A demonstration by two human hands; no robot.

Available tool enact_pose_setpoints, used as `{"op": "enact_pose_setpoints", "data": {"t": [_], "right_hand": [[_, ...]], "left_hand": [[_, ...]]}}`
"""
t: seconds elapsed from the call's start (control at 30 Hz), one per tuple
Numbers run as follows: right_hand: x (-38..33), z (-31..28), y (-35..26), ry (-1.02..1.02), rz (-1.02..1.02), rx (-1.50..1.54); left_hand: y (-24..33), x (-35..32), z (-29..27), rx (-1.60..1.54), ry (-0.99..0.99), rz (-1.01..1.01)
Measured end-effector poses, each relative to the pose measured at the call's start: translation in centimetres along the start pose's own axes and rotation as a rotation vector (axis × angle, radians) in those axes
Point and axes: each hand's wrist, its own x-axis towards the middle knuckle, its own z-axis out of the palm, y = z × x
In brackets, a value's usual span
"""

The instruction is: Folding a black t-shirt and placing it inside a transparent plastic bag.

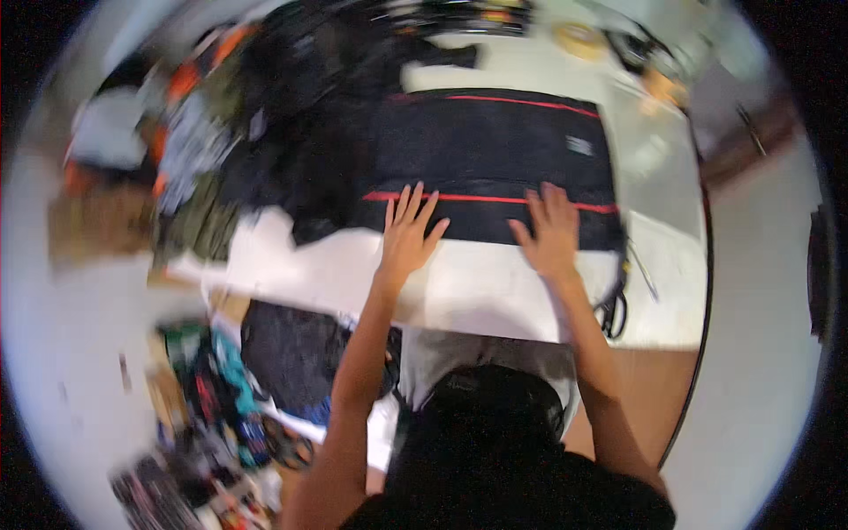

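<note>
A black fabric piece with two thin red stripes and a small pale label lies spread on the white table. My left hand rests on its near edge, fingers spread across the lower red stripe. Farther right, my right hand lies on the same edge, its fingers also stretched out. Neither hand grips anything. Beside the cloth's near right corner are black-handled scissors, partly at the table's front edge, with a thin pen-like stick next to them.
Dark cloth is heaped at the left of the white table, beside grey, olive and orange fabrics. A roll of yellowish tape sits at the far right. Lower left, mixed items crowd a lower surface.
</note>
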Motion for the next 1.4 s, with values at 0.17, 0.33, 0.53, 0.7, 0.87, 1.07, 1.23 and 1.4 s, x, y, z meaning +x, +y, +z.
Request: {"op": "enact_pose_setpoints", "data": {"t": [0.17, 0.33, 0.53, 0.7, 0.87, 1.07, 1.23, 1.4], "right_hand": [[-0.1, -0.9, -0.9, -0.164, 0.101, -0.022], [2.6, -0.6, -6.3, -0.098, -0.058, 0.202], [5.3, 3.6, -13.0, -0.194, -0.265, 0.346], [5.0, 6.2, -15.3, -0.281, -0.33, 0.315], [4.8, 6.1, -14.5, -0.282, -0.366, 0.225], [4.6, 5.6, -15.1, -0.296, -0.391, 0.226], [4.7, 4.4, -13.8, -0.325, -0.37, 0.296], [5.6, 1.5, -9.3, -0.258, -0.218, 0.392]], "left_hand": [[-8.8, -3.4, -5.7, 0.094, 0.13, -0.208], [-12.5, -9.1, -10.3, 0.192, 0.58, -0.579], [-15.7, -9.8, -9.4, -0.157, 0.294, -0.753], [-18.8, -7.7, -9.5, -0.29, 0.532, -0.575], [-18.3, -3.2, -10.9, -0.453, 0.492, -0.434], [-21.8, -5.5, -10.5, -0.263, 0.289, -0.421], [-20.5, -6.0, -10.8, -0.265, 0.112, -0.652], [-21.4, -6.7, -10.5, -0.252, 0.262, -0.632]]}}
